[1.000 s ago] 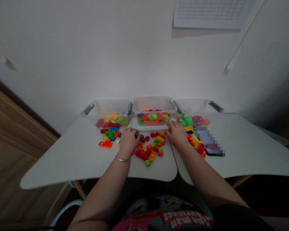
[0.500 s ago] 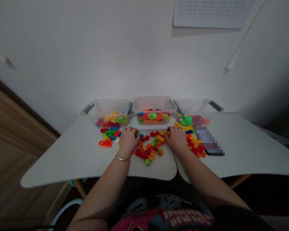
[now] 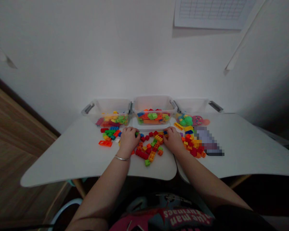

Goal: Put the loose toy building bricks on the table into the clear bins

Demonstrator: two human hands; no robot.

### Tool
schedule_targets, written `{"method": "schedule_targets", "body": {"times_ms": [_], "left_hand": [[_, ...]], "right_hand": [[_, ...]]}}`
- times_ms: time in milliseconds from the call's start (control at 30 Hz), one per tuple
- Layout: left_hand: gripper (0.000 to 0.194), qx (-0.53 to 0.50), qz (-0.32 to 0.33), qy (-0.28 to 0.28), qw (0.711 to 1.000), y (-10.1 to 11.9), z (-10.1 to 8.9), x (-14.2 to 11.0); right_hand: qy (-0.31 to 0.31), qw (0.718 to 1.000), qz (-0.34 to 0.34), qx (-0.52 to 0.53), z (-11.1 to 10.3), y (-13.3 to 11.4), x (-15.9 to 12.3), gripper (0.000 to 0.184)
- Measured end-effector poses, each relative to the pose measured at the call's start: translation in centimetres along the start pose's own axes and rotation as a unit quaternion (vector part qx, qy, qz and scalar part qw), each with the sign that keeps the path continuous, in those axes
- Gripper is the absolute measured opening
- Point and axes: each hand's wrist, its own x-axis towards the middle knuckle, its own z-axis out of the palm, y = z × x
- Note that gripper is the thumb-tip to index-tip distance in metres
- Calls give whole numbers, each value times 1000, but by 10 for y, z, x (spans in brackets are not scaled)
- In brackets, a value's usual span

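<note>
My left hand (image 3: 128, 141) rests on the table left of the middle pile, its fingers curled round a green toy brick (image 3: 136, 134) that shows only in part. At the upper right of that pile, my right hand (image 3: 172, 140) has its fingertips closed on a dark blue toy brick (image 3: 165, 132), mostly hidden by the fingers. Between the hands lie several loose toy bricks, among them a long red brick (image 3: 142, 154), a yellow brick (image 3: 159, 138) and a light green brick (image 3: 147, 163).
Three clear bins stand against the wall: the left bin (image 3: 110, 106) and middle bin (image 3: 154, 102) hold bricks, the right bin (image 3: 194, 106) balls and other toys. More bricks (image 3: 194, 147) lie right of my right hand, others (image 3: 110, 133) at left. A blurred-out phone (image 3: 208, 141) lies at right.
My right hand has moved left and slightly down, and the blue brick at its fingertips has shifted with it. A yellow brick behind it is now uncovered. My left hand stays in place.
</note>
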Motion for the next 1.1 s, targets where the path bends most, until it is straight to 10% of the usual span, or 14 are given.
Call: {"method": "schedule_targets", "body": {"times_ms": [533, 800, 1100], "left_hand": [[24, 3, 5, 3, 1000, -1, 0, 0], [26, 4, 2, -1, 1000, -1, 1, 1], [24, 1, 5, 6, 1000, -2, 2, 1]], "right_hand": [[29, 989, -107, 100, 5, -4, 14, 30], [66, 989, 35, -128, -15, 20, 3, 51], [-10, 988, 86, -126, -18, 21, 3, 53]]}}
